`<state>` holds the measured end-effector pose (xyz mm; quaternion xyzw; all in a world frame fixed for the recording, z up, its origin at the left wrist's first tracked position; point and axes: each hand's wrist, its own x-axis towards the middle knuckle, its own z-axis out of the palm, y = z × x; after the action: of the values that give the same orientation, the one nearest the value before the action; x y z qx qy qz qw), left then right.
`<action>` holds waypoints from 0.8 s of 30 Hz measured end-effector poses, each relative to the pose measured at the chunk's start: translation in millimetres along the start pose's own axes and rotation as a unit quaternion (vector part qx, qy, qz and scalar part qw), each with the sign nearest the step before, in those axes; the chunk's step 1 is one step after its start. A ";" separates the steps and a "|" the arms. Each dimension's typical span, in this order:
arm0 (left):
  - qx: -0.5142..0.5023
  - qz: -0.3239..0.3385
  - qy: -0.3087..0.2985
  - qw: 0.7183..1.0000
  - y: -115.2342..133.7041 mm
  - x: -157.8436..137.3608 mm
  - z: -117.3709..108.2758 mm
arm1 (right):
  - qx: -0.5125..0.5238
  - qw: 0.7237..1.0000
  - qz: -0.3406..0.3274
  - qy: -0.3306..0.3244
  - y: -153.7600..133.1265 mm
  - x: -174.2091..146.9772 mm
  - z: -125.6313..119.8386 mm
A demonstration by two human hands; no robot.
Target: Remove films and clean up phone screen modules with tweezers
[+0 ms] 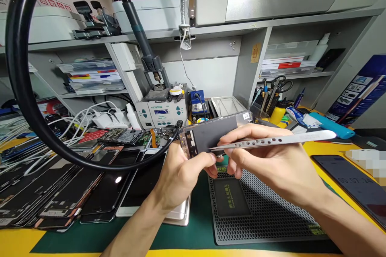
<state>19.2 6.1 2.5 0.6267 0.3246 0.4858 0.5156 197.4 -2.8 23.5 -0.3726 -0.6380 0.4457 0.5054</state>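
My left hand grips a phone screen panel by its near left corner, tilted up above the work mat. The panel shows a dark grey back, a black strip with small labels at the left end and a white sticker at the far right corner. In my right hand is a pair of metal tweezers with a row of holes. Their tips point left, close to the panel's lower edge; I cannot tell whether they touch it. Fingers of my right hand also lie against the panel's near edge.
A grey honeycomb mat lies on the green mat below. Several phones and screen panels cover the left side. A black hose loops from the hot-air station. At right lies a phone with a timer.
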 end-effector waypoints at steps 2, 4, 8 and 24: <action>-0.010 -0.002 0.003 1.000 -1.1 0.4 -0.1 | -0.004 1.000 0.009 -0.004 -0.6 0.1 -0.3; -0.013 -0.004 0.006 1.000 -2.0 0.4 -0.3 | 0.001 1.000 0.012 -0.007 -0.3 0.4 -0.3; -0.012 -0.004 0.009 1.000 -3.2 -0.5 -0.2 | 0.021 1.000 0.007 -0.009 1.2 0.3 0.1; -0.006 0.001 0.004 1.000 -4.6 -2.0 0.4 | 0.031 0.999 0.001 -0.009 1.3 -0.4 -0.2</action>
<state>19.4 5.3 -2.4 0.6218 0.3231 0.4907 0.5179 197.8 -2.7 22.2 -0.3536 -0.6279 0.4693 0.5105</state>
